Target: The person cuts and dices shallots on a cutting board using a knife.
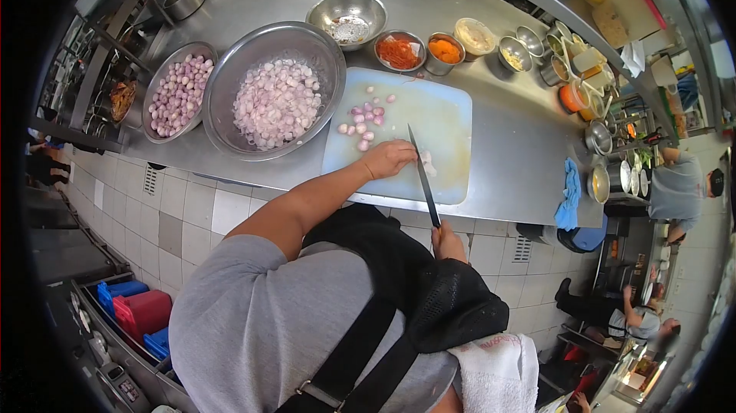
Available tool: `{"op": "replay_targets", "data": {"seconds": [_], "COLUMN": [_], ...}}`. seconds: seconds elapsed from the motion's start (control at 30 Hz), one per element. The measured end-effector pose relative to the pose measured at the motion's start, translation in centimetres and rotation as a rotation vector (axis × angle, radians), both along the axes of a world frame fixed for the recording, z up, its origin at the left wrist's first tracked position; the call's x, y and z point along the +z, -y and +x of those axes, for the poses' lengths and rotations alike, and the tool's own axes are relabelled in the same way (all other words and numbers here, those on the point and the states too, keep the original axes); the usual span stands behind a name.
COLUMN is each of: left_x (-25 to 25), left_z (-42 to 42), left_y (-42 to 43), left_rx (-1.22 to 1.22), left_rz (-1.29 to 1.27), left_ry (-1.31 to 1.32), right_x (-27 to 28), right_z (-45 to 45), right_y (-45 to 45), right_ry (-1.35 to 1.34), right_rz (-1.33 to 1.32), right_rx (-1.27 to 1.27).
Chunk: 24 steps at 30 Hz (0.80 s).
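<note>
My right hand [448, 244] is closed round the handle of a long kitchen knife [424, 180], at the front edge of the white cutting board [452, 129]. The blade points away from me across the board. Against its left side, my left hand [389, 158] has its fingers curled down; whatever lies under them is hidden. Pale thin slices [428, 163] rest just right of the blade. Several peeled shallots [367, 116] are scattered on the board beyond my left hand. A big metal bowl [218, 98] left of the board holds a heap of sliced shallots [277, 102].
Whole shallots [180, 95] fill another metal bowl at the far left. Behind the board stand a nearly bare steel bowl [349, 14], a bowl of orange-red shreds [399, 51] and an orange-filled container [445, 50]. A blue cloth [569, 194] hangs at the right edge. Other people work at right.
</note>
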<state>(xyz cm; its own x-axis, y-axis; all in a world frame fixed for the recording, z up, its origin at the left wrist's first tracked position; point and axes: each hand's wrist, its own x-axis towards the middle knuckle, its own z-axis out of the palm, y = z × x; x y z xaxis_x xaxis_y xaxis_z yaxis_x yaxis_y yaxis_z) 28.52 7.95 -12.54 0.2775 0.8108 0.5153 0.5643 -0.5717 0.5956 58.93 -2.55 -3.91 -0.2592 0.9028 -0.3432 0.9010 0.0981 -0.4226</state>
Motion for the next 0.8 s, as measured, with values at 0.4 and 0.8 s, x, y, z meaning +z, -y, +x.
{"op": "replay_targets", "data": {"seconds": [0.4, 0.8], "left_x": [0.4, 0.7], "left_z": [0.1, 0.2], "left_y": [0.2, 0.3], "left_rx": [0.03, 0.033], "left_rz": [0.017, 0.058], "left_ry": [0.014, -0.021], "right_x": [4.4, 2.4], "right_z": [0.7, 0.2], "right_y": [0.5, 0.6], "right_ry": [-0.064, -0.112], "right_rz": [-0.056, -0.059], "right_rx": [-0.008, -0.027]}}
